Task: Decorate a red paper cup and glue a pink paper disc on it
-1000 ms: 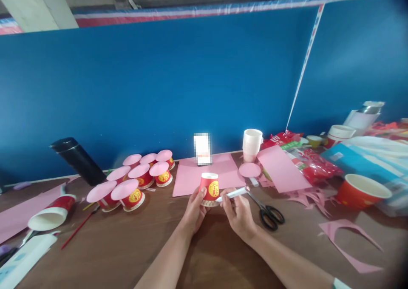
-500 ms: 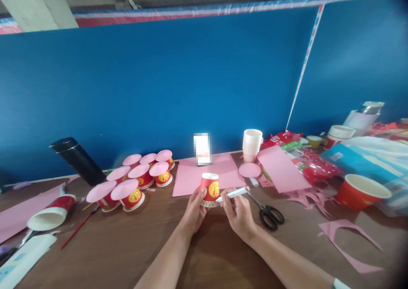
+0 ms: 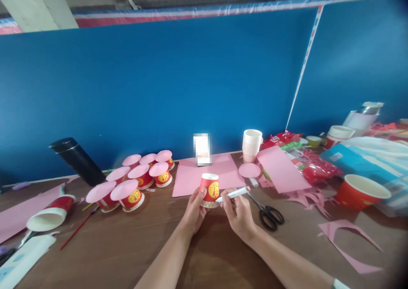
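Head view: I see next to no change from half a second ago; both hands and the cup sit where they were (only the clutter at far left drifts a touch in frame). My left hand curls round the upturned red paper cup, steadying it on the table at the pink sheet's near edge. The cup shows a yellow emblem, a white top band and a zigzag along its rim. My right hand pinches a white marker, tip at the cup's lower side.

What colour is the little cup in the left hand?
The cup is red with a yellow round emblem, seen in the head view.
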Available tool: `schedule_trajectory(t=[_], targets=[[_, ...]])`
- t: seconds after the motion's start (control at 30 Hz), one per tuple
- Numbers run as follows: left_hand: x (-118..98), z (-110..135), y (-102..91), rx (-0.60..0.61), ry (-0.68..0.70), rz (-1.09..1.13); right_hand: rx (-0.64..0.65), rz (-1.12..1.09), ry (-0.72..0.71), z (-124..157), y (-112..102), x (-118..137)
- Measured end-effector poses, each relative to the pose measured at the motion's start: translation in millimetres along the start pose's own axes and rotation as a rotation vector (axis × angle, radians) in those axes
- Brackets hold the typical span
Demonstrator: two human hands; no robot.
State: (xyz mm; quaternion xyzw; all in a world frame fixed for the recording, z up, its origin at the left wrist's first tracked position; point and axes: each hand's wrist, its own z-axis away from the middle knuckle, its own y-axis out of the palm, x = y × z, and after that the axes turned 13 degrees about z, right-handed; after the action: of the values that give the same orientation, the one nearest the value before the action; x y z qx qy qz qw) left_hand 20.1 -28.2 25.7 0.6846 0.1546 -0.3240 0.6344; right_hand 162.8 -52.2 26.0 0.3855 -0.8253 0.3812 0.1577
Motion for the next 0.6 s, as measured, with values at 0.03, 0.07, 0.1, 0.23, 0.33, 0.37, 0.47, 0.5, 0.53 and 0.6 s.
schedule_trajectory(t=[0.03, 0.07, 0.1, 0.23, 0.33, 0.37, 0.47, 0.5, 0.53, 0.6], targets=[[0.1, 0.0, 0.1, 0.001, 0.001, -0.001, 0.003, -0.001, -0.001, 0.0, 0.1, -0.2], [0.3, -0.1, 0.0, 0.002, 0.003, -0.002, 0.007, -0.001, 0.0, 0.0, 0.1, -0.3], [0.6, -0.3, -0.2, 0.003, 0.005, -0.002, 0.01, 0.0, 0.001, -0.2, 0.1, -0.3], [1.4, -1.3, -2.0, -0.01, 0.015, 0.011, 0.011, 0.019, 0.008, -1.1, 0.1, 1.6], [1.3, -1.4, -2.2, 0.004, 0.01, 0.02, 0.021, 0.045, 0.011, -1.6, 0.8, 3.4], [1.1, -1.2, -1.9, 0.013, 0.011, 0.018, 0.023, 0.054, 0.013, -1.6, 1.2, 3.6], [0.2, -0.2, -0.1, 0.018, 0.026, 0.012, 0.027, 0.063, 0.014, -1.1, 2.5, 3.3], [0.0, 0.1, 0.4, 0.012, 0.031, 0.012, 0.029, 0.059, 0.012, -0.8, 2.9, 3.0], [-0.3, 0.3, 0.6, 0.006, 0.031, 0.013, 0.032, 0.053, 0.01, -0.5, 3.1, 2.7], [-0.5, 0.3, 0.3, -0.001, 0.026, 0.014, 0.037, 0.038, 0.008, 0.1, 3.3, 2.1]])
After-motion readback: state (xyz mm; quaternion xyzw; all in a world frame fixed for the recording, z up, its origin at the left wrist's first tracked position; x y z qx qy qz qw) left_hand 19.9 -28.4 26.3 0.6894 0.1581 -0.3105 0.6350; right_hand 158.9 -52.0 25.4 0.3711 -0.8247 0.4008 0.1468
